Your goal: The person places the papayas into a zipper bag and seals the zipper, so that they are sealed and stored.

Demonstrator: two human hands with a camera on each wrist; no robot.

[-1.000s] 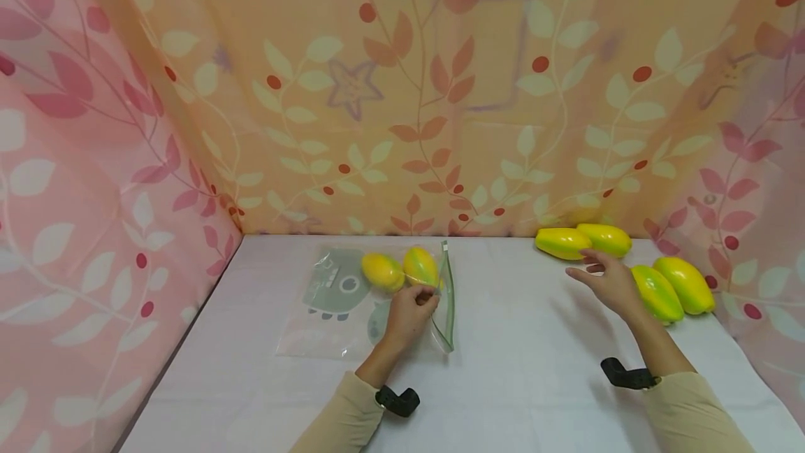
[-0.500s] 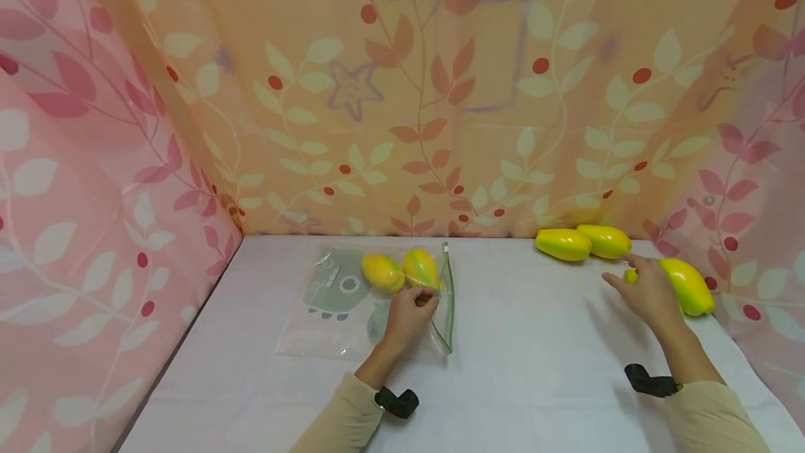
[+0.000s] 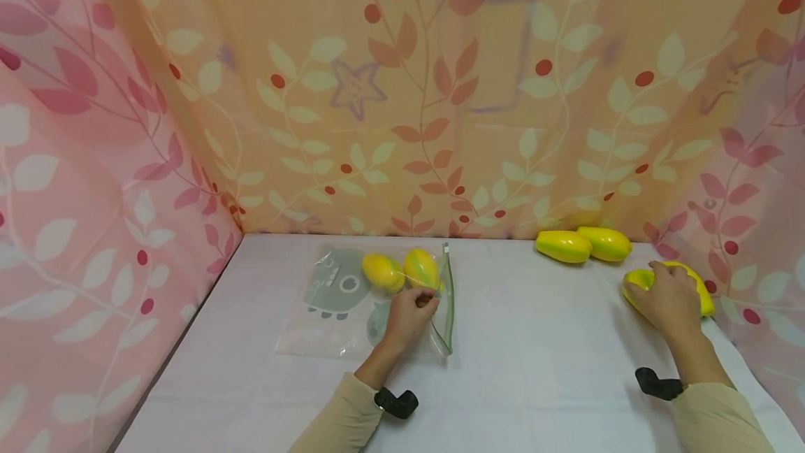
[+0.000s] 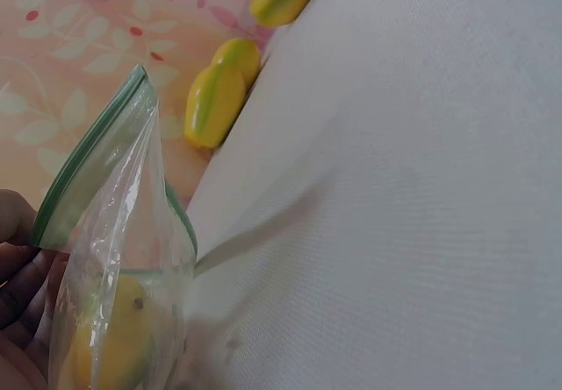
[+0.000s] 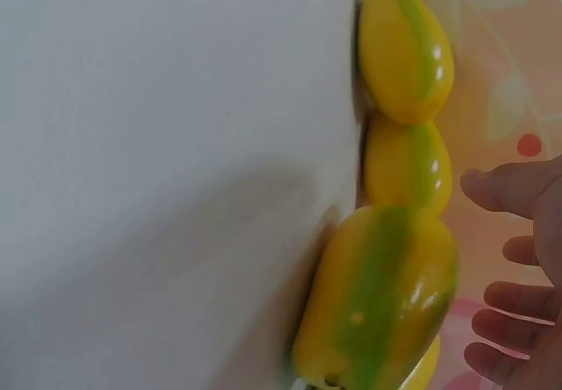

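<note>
In the head view my left hand [image 3: 409,317] pinches the mouth edge of a clear zip bag [image 3: 295,334] with a green zip strip and grey print. Two yellow papayas [image 3: 382,271] lie inside the bag. The left wrist view shows the bag's mouth [image 4: 88,157] spread apart. At the right, my right hand [image 3: 673,303] is over a yellow-green papaya [image 3: 640,277], partly hiding it. A second papaya [image 3: 703,292] lies right beside that one. In the right wrist view, the right hand's fingers are spread and stand apart from the nearest papaya [image 5: 378,293].
Two more papayas [image 3: 562,247] lie together at the back of the white-covered table [image 3: 516,369], close to the patterned curtain [image 3: 402,159]. Pink curtain [image 3: 755,250] borders the table's right side. Black cameras [image 3: 397,403] sit on both wrists.
My right hand has moved right and toward me, past the back pair of papayas, to over the papaya at the right. The left hand and bag have stayed in place.
</note>
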